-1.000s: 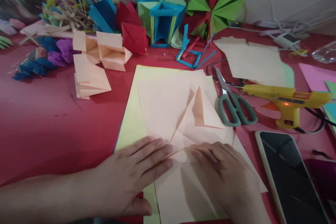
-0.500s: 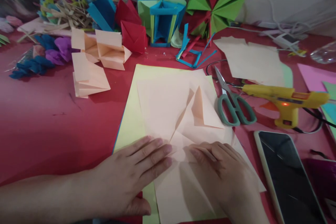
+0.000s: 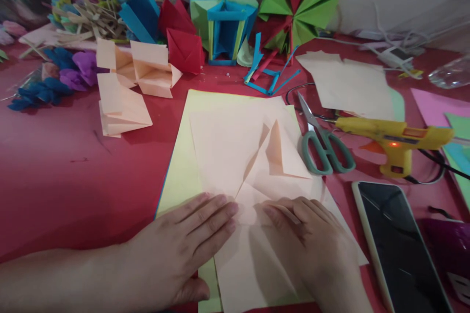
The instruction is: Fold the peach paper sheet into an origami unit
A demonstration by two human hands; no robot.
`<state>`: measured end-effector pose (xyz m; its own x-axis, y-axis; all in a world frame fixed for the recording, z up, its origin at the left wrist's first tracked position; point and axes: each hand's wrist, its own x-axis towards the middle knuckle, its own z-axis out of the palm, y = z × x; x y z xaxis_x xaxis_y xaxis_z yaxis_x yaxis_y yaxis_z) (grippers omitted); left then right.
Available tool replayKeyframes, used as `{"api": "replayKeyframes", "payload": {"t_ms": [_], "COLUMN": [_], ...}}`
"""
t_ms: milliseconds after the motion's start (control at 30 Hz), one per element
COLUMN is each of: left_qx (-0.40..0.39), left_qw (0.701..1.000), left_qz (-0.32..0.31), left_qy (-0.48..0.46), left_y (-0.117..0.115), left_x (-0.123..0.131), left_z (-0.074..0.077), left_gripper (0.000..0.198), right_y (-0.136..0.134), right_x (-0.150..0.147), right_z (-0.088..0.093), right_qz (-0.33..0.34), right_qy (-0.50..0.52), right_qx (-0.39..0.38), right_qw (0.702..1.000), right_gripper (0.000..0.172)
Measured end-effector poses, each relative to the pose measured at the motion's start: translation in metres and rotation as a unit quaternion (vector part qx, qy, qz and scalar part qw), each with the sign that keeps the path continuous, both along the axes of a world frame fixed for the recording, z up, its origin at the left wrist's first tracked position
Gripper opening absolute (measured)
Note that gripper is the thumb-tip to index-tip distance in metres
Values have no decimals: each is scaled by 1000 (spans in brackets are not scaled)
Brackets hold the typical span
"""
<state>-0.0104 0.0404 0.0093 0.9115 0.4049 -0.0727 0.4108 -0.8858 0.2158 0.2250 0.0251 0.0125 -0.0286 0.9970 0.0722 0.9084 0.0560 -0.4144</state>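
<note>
A peach paper sheet [image 3: 227,146], partly folded with a raised flap, lies on a pale yellow sheet [image 3: 183,166] on the red table. My left hand [image 3: 183,249] lies flat on it, fingers stretched out and pressing the paper near a fold. My right hand [image 3: 308,239] rests palm down beside it, fingers extended onto the same folded part. The fingertips of both hands nearly meet at the crease.
Green-handled scissors [image 3: 323,146], a yellow glue gun [image 3: 396,139] and a phone [image 3: 400,244] lie to the right. Folded peach pieces [image 3: 121,107], red, blue and green paper models [image 3: 223,19] and loose peach sheets [image 3: 348,85] fill the back.
Both hands stay pressed on the peach paper. The small lifted edge between the fingertips has been flattened. The view has shifted slightly.
</note>
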Motion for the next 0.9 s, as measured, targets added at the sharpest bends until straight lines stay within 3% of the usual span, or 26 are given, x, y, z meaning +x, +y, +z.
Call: {"api": "replayKeyframes", "payload": {"t_ms": [167,333,433,633,900], "left_qx": [11,11,14,19,1], "left_qw": [1000,1000,1000,1000,1000], "left_qz": [-6,0,1,7,15], "left_qy": [4,-8,-9,-2,-1], "left_y": [1,0,-1,-2,-1], "left_x": [0,0,0,1,1], "left_z": [3,4,4,3,0], "left_gripper": [80,77,76,78,77], "right_y": [-5,-17,-19,-9,-3], "right_x": [4,15,17,15,16], "right_z": [0,5,5,3,3], "right_qz": [-41,-97,-109,-62,-37], "right_qy": [-21,116,129,27,9], "right_qx": [-4,-25,-7,35,17], "right_qw": [999,988,986,997,999], "right_gripper": [25,19,15,13,13]}}
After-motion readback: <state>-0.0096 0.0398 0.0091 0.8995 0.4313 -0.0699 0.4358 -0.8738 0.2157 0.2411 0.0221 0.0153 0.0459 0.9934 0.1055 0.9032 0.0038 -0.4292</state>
